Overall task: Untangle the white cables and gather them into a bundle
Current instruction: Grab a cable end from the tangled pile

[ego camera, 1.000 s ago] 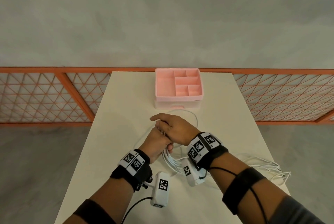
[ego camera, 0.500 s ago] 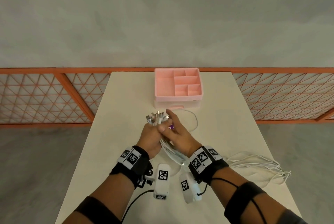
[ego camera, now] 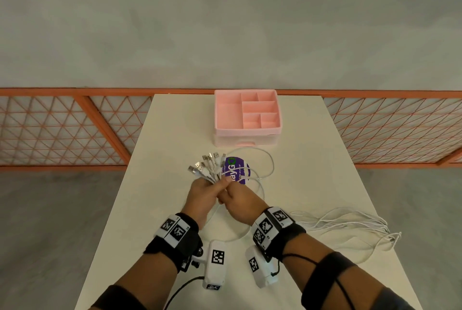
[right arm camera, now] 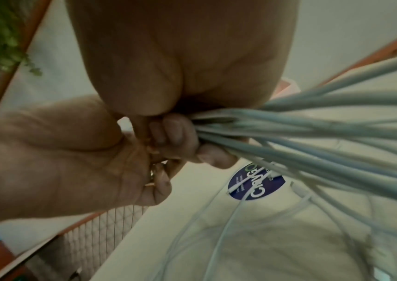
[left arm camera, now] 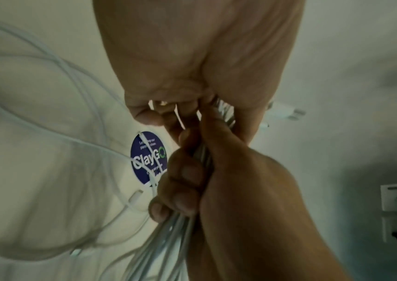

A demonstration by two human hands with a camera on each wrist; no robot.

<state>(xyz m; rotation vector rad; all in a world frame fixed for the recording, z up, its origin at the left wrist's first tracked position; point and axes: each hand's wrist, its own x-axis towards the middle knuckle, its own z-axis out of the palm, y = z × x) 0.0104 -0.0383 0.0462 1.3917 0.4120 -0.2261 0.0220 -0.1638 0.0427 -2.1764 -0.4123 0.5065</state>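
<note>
Cream table (ego camera: pixel 160 209) holds a pink organizer (ego camera: pixel 246 117); above it both hands, left hand (ego camera: pixel 203 193) and right hand (ego camera: pixel 241 200), clench the white cables (ego camera: pixel 208 167) together, plugs fanning forward, probably all gathered.

Smooth white plastic-sheathed cables (ego camera: pixel 260 159) end in shiny metal plugs (ego camera: pixel 203 165); matt cream tabletop (ego camera: pixel 312 159), glossy pink plastic organizer (ego camera: pixel 246 134).

pink organizer (ego camera: pixel 246 132) ahead, loose cables (ego camera: pixel 350 224) right
</note>
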